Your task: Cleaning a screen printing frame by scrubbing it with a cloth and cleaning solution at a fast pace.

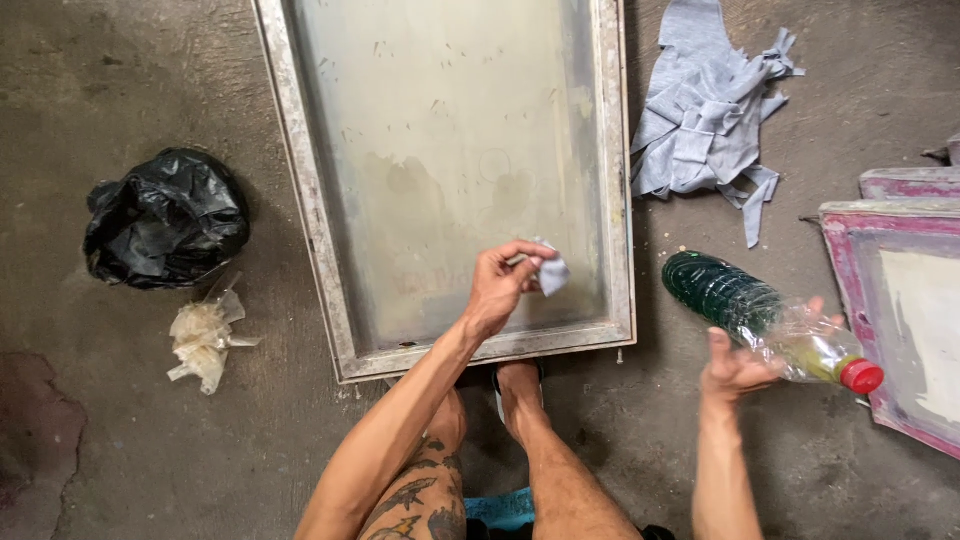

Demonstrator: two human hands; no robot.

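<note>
left hand (497, 285) pinches a small grey rag scrap (551, 274) between thumb and fingertips, grip closed on it, held just over the lower right part of a metal-framed printing screen (318, 215) lying flat on the concrete floor (120, 430). the mesh inside the frame is pale grey-green with faint stains near the middle. right hand (738, 368) holds a clear plastic bottle (770, 325) from below, fingers wrapped round its middle, grip closed on it. bottle lies nearly on its side, red cap (861, 376) pointing lower right, dark green liquid pooled in the base end, upper left. bottle hovers between the big screen and a second screen (905, 300) with a pink-stained frame at the right edge; another pink frame edge shows just behind that one.

pile of grey cloth offcuts (705, 105) on the floor, just right of the big screen's upper right side. crumpled black plastic bag (166, 218) left of the screen, clear plastic wrapper (205, 340) just below it. person's bare legs and a foot sit at the bottom, foot touching the near edge of the frame; tattoos on the left thigh. dark stain on the floor at lower left.
</note>
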